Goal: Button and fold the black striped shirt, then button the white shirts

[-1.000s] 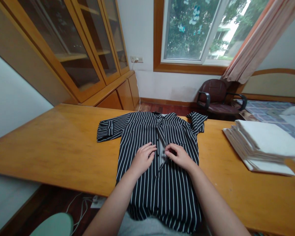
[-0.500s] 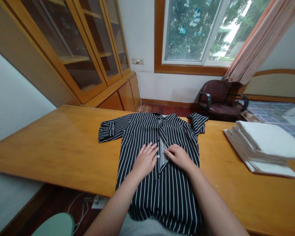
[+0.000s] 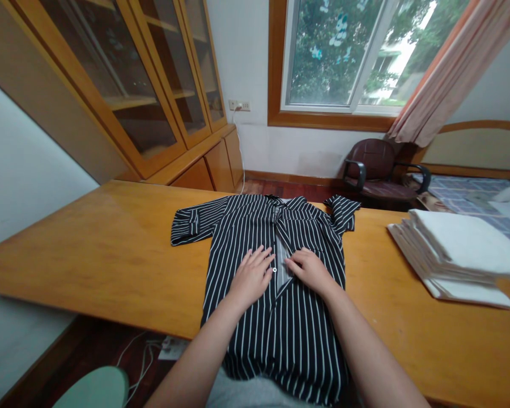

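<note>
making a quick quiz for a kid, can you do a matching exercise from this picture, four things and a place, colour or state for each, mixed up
1. shirt
2. left hand
3. white stack
4. chair

A. dark red, beyond the far edge of the table
B. stretched out fairly flat over striped cloth
C. on the table, near its right side as pictured
D. black with white stripes, its front partly open

Right pairs: 1-D, 2-B, 3-C, 4-A
</note>
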Demonstrator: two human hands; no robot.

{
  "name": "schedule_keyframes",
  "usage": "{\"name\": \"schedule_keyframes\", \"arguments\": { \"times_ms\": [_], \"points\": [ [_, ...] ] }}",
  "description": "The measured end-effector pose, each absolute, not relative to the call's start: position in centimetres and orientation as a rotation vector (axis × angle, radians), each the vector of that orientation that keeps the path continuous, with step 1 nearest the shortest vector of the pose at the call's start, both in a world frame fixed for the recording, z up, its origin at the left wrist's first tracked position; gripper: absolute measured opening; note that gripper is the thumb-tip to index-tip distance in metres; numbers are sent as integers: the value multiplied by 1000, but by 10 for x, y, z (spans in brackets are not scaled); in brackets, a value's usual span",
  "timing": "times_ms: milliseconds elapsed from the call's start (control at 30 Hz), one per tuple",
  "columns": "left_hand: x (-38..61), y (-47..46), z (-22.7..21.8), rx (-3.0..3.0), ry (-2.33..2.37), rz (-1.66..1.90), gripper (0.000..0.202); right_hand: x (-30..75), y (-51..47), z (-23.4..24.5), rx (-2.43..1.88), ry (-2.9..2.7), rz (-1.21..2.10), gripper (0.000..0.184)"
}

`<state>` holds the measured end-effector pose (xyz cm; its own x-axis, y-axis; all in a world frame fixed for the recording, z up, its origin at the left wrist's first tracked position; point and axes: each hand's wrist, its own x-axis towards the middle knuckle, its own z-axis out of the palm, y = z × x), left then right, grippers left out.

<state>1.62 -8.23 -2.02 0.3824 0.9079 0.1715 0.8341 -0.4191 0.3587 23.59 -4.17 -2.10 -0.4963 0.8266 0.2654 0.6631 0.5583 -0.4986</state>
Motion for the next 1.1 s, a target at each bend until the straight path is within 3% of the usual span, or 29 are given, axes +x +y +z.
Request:
{"name": "schedule_keyframes", "arguments": {
  "times_ms": [767,1100],
  "points": [
    [7,-41,-23,2618,1608,239,55,232,-5,-21,-1207,-2354,425,37],
    [8,-23,-28,2566,1594,413,54,224,-48,7,-1066,-2282,515,7]
  ]
}}
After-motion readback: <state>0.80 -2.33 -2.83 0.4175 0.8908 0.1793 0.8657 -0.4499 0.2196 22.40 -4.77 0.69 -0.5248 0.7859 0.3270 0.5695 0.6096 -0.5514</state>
